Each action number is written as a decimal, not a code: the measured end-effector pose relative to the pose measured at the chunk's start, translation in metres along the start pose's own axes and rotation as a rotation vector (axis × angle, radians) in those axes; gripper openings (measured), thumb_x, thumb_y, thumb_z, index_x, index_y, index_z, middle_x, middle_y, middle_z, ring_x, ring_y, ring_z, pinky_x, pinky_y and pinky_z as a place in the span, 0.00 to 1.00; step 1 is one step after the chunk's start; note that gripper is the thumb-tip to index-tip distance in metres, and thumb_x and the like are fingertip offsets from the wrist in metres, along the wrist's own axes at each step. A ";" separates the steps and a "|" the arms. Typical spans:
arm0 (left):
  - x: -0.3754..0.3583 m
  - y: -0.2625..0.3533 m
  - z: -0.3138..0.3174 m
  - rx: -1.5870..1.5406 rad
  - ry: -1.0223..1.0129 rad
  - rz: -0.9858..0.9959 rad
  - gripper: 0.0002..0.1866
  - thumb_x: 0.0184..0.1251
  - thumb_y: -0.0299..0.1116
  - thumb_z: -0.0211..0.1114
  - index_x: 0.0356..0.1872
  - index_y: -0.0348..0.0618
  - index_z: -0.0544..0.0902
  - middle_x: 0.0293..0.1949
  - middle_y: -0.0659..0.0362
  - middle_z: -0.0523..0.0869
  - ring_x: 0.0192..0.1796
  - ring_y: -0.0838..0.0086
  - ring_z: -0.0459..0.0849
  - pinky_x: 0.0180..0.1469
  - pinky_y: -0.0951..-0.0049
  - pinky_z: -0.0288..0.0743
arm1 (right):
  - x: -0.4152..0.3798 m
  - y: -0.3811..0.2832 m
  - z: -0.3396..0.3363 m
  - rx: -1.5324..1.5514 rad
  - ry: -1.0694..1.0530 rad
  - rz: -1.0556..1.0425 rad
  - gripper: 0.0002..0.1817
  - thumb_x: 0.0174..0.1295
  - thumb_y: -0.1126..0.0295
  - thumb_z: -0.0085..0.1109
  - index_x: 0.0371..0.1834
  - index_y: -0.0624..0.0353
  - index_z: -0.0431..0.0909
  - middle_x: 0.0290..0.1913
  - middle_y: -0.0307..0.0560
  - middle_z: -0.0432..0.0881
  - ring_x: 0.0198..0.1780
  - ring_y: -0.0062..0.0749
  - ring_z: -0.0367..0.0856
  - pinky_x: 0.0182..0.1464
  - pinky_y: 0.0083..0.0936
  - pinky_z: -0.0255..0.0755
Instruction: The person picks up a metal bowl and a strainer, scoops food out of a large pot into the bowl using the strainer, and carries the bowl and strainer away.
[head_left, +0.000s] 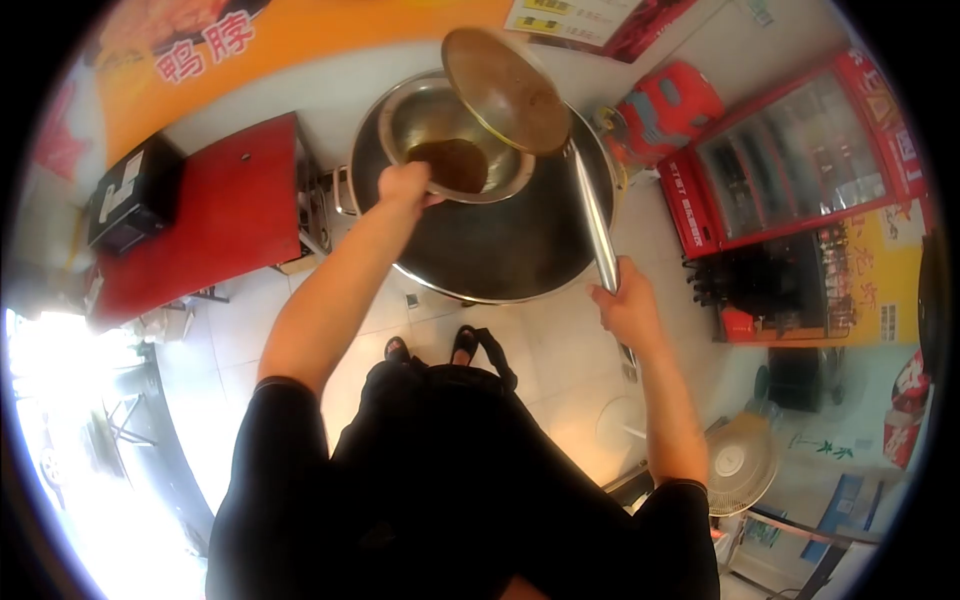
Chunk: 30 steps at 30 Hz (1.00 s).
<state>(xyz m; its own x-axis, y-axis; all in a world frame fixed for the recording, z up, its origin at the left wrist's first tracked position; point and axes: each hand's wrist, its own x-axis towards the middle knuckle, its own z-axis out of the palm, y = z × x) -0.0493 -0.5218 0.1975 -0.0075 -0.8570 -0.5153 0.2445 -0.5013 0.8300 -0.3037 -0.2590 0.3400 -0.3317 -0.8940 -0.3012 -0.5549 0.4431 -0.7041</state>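
My left hand (405,185) is closed on the near rim of a wide metal bowl (400,115), held over the far left side of a big round pot. Brown liquid (455,165) lies in the bowl's bottom. With my right hand (632,300) I grip the steel handle of a long-handled skimmer (595,215). Its broad, round brown head is tilted at the bowl's far right rim and overlaps the bowl in this view. Dark contents fill the large pot (390,265) below, its metal rim showing around them.
To the left stands a red table (215,200) with a black box (135,195) on it. A red-framed drinks fridge (800,150) and a red and grey container (670,110) are at the right. A fan (735,465) stands low on the right, on the tiled floor's side.
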 end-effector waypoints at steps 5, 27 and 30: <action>-0.003 -0.008 0.016 -0.105 -0.042 -0.047 0.15 0.66 0.23 0.60 0.51 0.29 0.81 0.45 0.50 0.86 0.41 0.59 0.89 0.37 0.59 0.90 | -0.005 0.013 0.046 -0.556 0.204 -0.198 0.23 0.61 0.73 0.66 0.59 0.67 0.70 0.36 0.70 0.85 0.40 0.70 0.84 0.43 0.54 0.78; -0.007 -0.017 -0.007 -0.094 -0.016 -0.110 0.12 0.67 0.23 0.58 0.47 0.27 0.82 0.41 0.49 0.87 0.35 0.59 0.90 0.32 0.62 0.90 | -0.021 0.014 0.079 -0.528 0.191 -0.131 0.17 0.66 0.72 0.62 0.53 0.66 0.68 0.34 0.69 0.85 0.38 0.69 0.84 0.41 0.54 0.78; -0.008 -0.015 -0.005 -0.150 -0.012 -0.103 0.12 0.67 0.23 0.57 0.47 0.27 0.82 0.40 0.49 0.87 0.35 0.59 0.90 0.32 0.63 0.90 | -0.025 0.019 0.085 -0.563 0.157 -0.133 0.16 0.66 0.73 0.62 0.51 0.65 0.68 0.34 0.69 0.85 0.38 0.69 0.84 0.41 0.54 0.78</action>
<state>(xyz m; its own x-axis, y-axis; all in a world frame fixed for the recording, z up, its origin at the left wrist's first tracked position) -0.0484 -0.5072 0.1881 -0.0514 -0.8038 -0.5926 0.3835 -0.5638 0.7314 -0.2406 -0.2339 0.2795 -0.3168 -0.9426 -0.1056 -0.9039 0.3337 -0.2676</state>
